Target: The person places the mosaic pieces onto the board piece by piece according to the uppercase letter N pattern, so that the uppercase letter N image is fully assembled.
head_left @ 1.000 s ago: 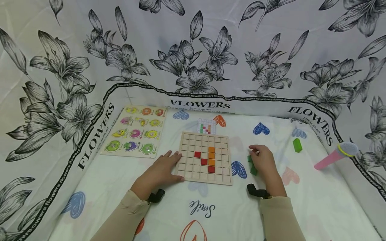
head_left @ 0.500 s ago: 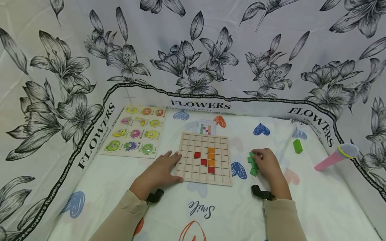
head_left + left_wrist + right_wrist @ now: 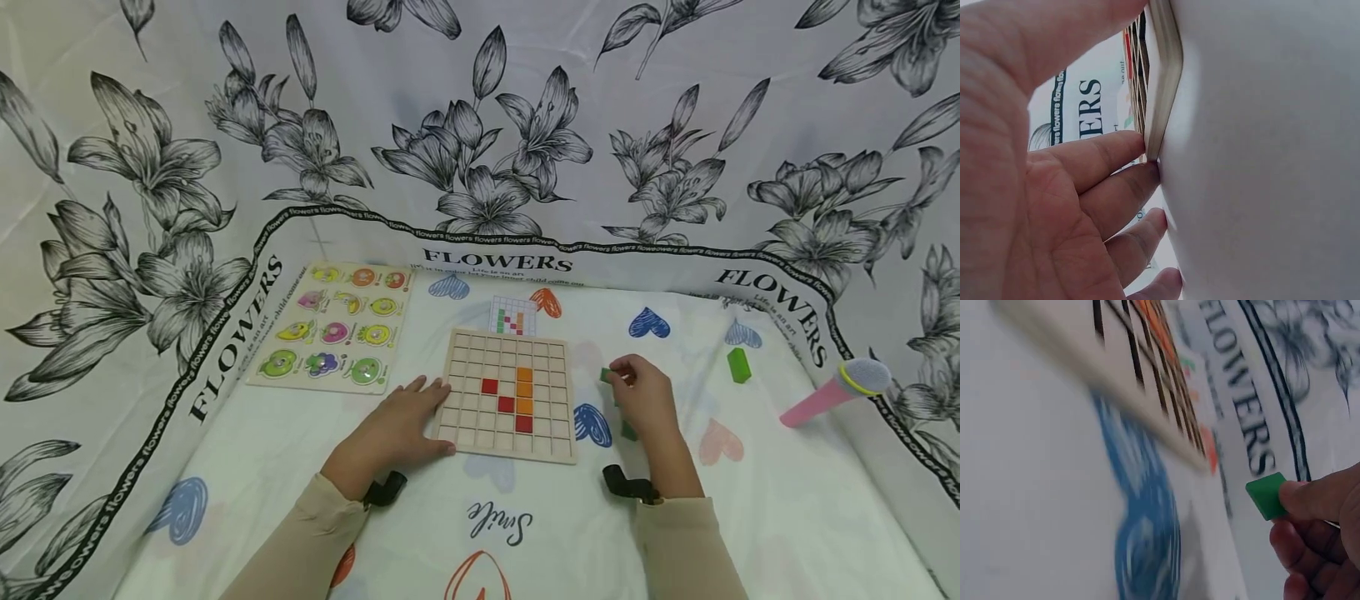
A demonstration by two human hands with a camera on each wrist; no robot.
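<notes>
A square wooden grid board [image 3: 551, 442] lies in the middle, holding an upright run of orange tiles [image 3: 524, 390] and a few red tiles [image 3: 489, 386]. My left hand [image 3: 401, 425] rests at the board's left edge; in the left wrist view, spread fingertips touch the board's side [image 3: 1163, 100]. Between thumb and fingers, my right hand [image 3: 645, 396] pinches a small green square tile [image 3: 1266, 495], lifted off the cloth to the right of the board. Other green tiles [image 3: 628, 431] lie beneath that hand, partly hidden by it.
A small pattern card [image 3: 504, 305] lies against the board's far edge. The fruit puzzle board [image 3: 315, 386] is at the back left. Over on the right are a green block [image 3: 738, 365] and a pink toy microphone [image 3: 813, 402]. A patterned cloth wall rises behind.
My right hand picked at the green tiles, shifted slightly right, then moved left toward the board with one green tile pinched. My left hand has stayed on the board's edge.
</notes>
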